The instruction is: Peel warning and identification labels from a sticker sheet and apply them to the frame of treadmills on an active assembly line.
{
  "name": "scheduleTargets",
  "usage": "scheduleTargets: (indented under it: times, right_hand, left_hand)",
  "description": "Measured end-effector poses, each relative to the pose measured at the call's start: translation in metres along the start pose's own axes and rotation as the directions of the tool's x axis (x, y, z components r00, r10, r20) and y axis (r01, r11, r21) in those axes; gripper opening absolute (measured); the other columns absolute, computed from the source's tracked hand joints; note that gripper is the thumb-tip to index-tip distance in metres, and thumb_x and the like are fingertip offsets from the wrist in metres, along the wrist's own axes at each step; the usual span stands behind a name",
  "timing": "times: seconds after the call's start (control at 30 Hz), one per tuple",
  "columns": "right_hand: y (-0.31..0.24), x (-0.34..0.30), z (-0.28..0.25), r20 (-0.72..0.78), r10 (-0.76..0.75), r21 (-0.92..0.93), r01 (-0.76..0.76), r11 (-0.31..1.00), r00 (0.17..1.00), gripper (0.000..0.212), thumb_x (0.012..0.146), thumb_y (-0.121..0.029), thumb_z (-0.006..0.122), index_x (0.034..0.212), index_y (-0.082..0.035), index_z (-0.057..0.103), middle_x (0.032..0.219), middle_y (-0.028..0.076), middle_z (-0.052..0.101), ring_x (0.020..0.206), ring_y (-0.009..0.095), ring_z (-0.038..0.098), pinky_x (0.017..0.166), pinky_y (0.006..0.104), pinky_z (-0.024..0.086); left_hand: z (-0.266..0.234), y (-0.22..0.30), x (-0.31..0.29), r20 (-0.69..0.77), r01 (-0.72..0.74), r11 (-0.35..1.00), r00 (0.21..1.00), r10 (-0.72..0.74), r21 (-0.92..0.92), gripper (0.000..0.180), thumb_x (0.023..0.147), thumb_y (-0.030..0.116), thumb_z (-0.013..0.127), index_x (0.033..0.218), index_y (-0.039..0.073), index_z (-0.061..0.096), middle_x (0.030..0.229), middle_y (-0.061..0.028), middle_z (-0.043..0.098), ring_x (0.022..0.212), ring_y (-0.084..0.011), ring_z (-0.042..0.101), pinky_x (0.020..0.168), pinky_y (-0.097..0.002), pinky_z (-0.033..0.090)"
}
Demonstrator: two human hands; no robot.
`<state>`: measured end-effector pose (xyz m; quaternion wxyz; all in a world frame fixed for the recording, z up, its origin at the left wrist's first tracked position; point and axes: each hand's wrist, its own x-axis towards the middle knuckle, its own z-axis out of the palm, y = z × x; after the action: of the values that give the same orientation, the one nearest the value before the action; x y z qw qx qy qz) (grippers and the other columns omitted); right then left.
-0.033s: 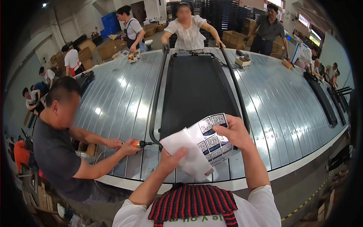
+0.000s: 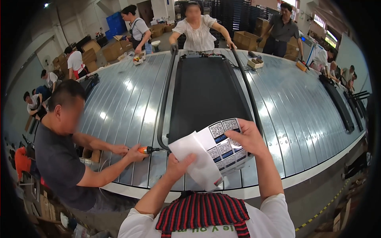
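Note:
My left hand pinches a white, blank-looking sheet between thumb and fingers, its lower corner hanging down. With thumb and fingertips, my right hand grips the upper right edge of a sticker sheet printed with square codes and dark blue bands. The two sheets overlap in front of me; whether they are joined I cannot tell. Beyond them lies a long black treadmill deck, its near end hidden behind the paper. A black rail runs along its left and another black rail along its right.
At my left, a co-worker holds an orange-and-black power screwdriver close to the left rail's near end. Across the slatted metal table, a person grips both rails. A small parts box sits at the far right of the deck.
The sticker sheet has tilted slightly, so its printed codes show more plainly. My right hand has shifted slightly to the right. My left hand has hardly moved.

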<state>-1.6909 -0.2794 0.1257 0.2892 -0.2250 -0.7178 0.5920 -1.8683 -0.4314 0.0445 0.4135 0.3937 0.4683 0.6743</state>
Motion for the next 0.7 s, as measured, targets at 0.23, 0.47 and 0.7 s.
scheduleTargets:
  times: [0.23, 0.47, 0.7]
  right_hand:
    - [-0.017, 0.006, 0.013, 0.209, 0.069, -0.245, -0.016, 0.969, 0.976, 0.019, 0.074, -0.009, 0.06, 0.089, 0.002, 0.058, 0.072, 0.008, 0.061, 0.065, 0.009, 0.055, 0.063, 0.0239, 0.044]
    - [-0.016, 0.005, 0.05, 0.041, -0.541, -0.802, 0.351, 0.484, 0.84, 0.042, 0.066, -0.012, 0.067, 0.104, -0.004, 0.052, 0.098, 0.009, 0.054, 0.092, 0.024, 0.05, 0.079, 0.0349, 0.039]
    - [0.012, -0.009, 0.077, 0.122, -0.675, -0.664, 0.565, 0.49, 0.728, 0.018, 0.063, -0.005, 0.065, 0.079, -0.005, 0.058, 0.074, 0.005, 0.055, 0.069, 0.023, 0.054, 0.061, 0.031, 0.042]
  left_hand:
    - [-0.025, 0.035, 0.008, 0.165, 0.116, 0.975, 0.975, -0.148, 0.187, 0.035, 0.078, 0.019, 0.064, 0.107, 0.004, 0.054, 0.096, -0.0051, 0.06, 0.087, -0.0125, 0.056, 0.076, -0.0264, 0.045]
    - [-0.031, 0.042, 0.002, 0.384, 0.169, 0.933, 0.877, -0.29, 0.319, 0.038, 0.082, 0.02, 0.057, 0.116, 0.005, 0.048, 0.104, -0.0051, 0.057, 0.098, -0.0134, 0.051, 0.083, -0.0275, 0.041]
    - [-0.034, 0.04, -0.007, 0.462, 0.142, 0.976, 0.863, -0.205, 0.166, 0.033, 0.084, 0.016, 0.052, 0.114, 0.001, 0.049, 0.094, -0.0049, 0.059, 0.087, -0.0111, 0.054, 0.076, -0.0252, 0.043]
